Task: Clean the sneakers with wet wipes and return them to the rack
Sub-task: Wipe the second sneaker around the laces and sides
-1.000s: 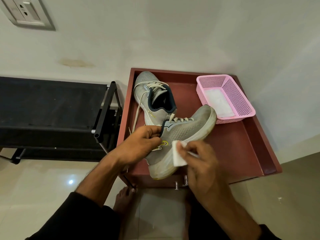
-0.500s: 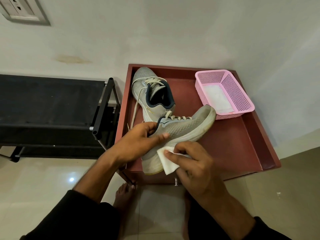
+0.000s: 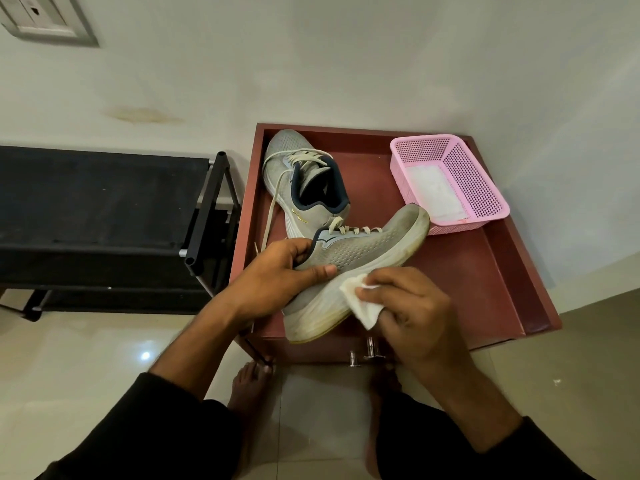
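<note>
Left hand [image 3: 277, 271] gripping sneaker [image 3: 360, 258], right hand [image 3: 412, 306] pinching wipe [image 3: 360, 303], pink basket [image 3: 485, 178] holding wipes [image 3: 433, 192]

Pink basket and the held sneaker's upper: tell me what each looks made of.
Pink basket: looks like moulded plastic, matt, since its walls are a regular grid of small holes with a smooth solid rim.

Held sneaker, gripped by the left hand: the grey upper looks like woven mesh fabric, shown by rows of tiny perforations; the pale sole looks like foam or rubber, scuffed.

Grey sneaker [image 3: 363, 254] tilted, white wipe [image 3: 360, 303] against sole
</note>
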